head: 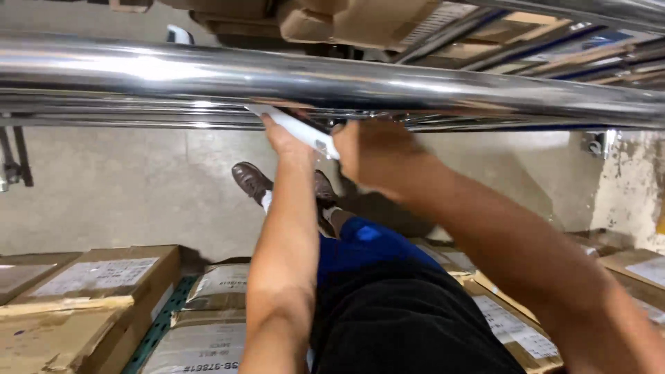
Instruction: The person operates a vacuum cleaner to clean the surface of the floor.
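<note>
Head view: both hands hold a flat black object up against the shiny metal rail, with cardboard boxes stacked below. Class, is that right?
Not quite. In the head view the flat object is white, not black. The left hand and right hand do hold it against the metal rail, above the cardboard boxes.

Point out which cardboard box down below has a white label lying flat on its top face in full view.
The brown cardboard box at lower left, left of the left forearm: its white label faces up. The wrapped packages beside it are plastic-covered and dented.
</note>
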